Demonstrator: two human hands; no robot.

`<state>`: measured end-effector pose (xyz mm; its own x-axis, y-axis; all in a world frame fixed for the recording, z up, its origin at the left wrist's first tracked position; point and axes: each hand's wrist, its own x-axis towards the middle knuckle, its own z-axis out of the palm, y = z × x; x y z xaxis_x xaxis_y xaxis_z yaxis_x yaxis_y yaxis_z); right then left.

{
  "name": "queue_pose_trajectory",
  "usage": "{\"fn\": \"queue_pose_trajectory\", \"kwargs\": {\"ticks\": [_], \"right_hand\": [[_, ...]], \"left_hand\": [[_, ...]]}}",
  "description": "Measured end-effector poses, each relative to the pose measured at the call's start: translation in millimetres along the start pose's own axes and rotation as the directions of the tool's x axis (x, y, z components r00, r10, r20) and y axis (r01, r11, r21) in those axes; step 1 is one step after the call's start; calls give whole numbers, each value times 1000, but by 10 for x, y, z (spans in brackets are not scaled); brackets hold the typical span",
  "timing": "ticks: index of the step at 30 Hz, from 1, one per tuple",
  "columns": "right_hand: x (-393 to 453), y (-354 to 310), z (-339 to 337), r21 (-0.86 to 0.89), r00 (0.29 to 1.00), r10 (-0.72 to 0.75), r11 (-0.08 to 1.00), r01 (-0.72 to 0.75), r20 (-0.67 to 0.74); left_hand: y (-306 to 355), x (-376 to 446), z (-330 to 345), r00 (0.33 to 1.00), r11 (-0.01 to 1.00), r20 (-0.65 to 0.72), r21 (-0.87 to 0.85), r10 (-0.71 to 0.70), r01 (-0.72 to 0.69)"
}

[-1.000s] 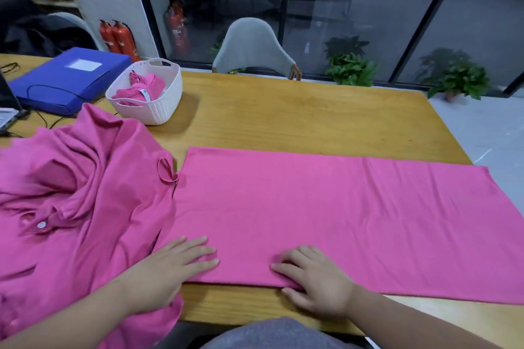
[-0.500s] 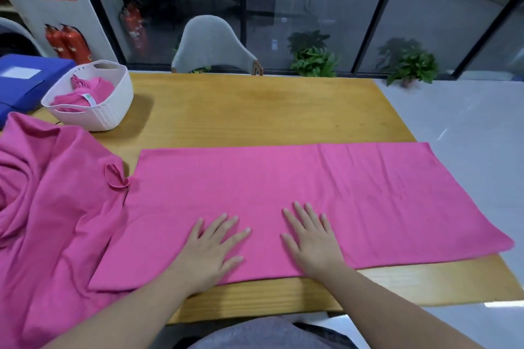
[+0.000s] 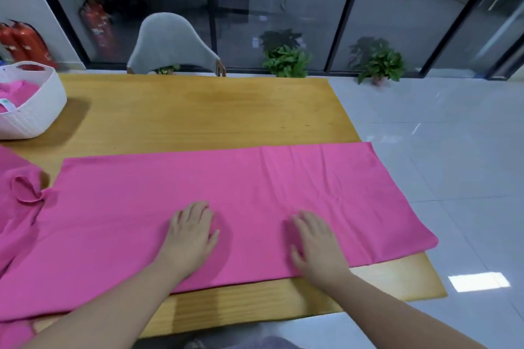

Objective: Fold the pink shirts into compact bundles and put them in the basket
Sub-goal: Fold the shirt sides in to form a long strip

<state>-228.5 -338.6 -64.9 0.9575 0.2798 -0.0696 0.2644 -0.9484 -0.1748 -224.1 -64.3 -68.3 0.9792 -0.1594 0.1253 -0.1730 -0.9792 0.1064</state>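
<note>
Both palms down flat on a long folded pink shirt spread across the wooden table. Left hand open, fingers close together, pressing the cloth near its front edge. Right hand just to the right of it, also open and flat, gripping nothing, heel of the palm right at the fabric's near hem. Bare stretch of pink between the two hands. Past the right hand, shirt running on with a few lengthwise creases, far end reaching the table's right edge, cannot tell if it hangs over. Way off to the left of the left hand, a rumpled heap of more pink shirts, touching or overlapping the flat one at its left end. Up and left from the left hand, well apart, white basket near the back of the table with a pink bundle already inside. Straight beyond both hands, grey chair behind the far table edge, two potted plants on the floor off to its right.
</note>
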Motion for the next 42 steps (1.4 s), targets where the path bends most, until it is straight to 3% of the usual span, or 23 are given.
{"fn": "queue_pose_trajectory", "kwargs": {"ticks": [3,6,10,12,14,16,18,20,22,24,25,27,29,31,33,35,37,39,42], "right_hand": [[354,-287,-59,14,970,-237,971,237,53],[665,-444,-41,43,941,-313,950,310,125],[985,-108,43,87,937,-301,953,289,176],[1061,218,51,44,969,-192,981,188,157],[1097,608,32,3,991,104,995,-105,85],[1116,950,-67,21,912,405,913,-407,63],[1198,1062,-178,57,836,544,835,-547,68],[1360,928,-212,66,901,434,898,-434,13],[1572,620,-198,76,992,126,989,-126,0],[1754,339,-178,98,990,-125,988,118,66],[1812,288,-160,98,978,-181,980,171,104],[1866,455,-147,76,969,-191,981,181,158],[1822,921,-134,25,982,-110,994,108,150],[1752,1534,-196,-25,992,67,998,-65,104],[1643,2074,-337,-54,951,288,957,-284,116],[1523,2339,-438,-125,914,388,919,-373,119],[1343,2329,-444,-160,953,295,946,-281,68],[1060,2159,-382,-107,997,79,991,-76,23],[483,1812,-211,-38,985,-171,984,172,14]], "left_hand": [[410,249,183,989,998,141,-48,-44,51],[541,297,311,984,996,166,-51,-70,79],[537,228,422,985,996,150,-9,-86,89],[524,220,446,985,995,141,-2,-97,98],[526,208,431,984,995,148,38,-98,93],[528,202,429,981,994,169,62,-100,91],[527,200,423,983,993,154,68,-101,92],[533,204,418,980,993,167,68,-107,96],[523,209,428,981,994,166,63,-103,93],[526,205,450,981,994,164,61,-101,92],[525,201,458,983,994,156,62,-100,91],[513,204,458,983,995,154,54,-97,90],[508,213,446,982,995,162,55,-93,85],[507,216,448,981,995,170,58,-91,83],[522,215,441,979,993,176,72,-100,89],[523,218,430,977,992,180,71,-113,102],[594,217,413,983,997,174,68,-53,42],[779,214,411,976,989,174,41,132,-141],[1240,184,436,888,900,162,-14,431,-435]]}}
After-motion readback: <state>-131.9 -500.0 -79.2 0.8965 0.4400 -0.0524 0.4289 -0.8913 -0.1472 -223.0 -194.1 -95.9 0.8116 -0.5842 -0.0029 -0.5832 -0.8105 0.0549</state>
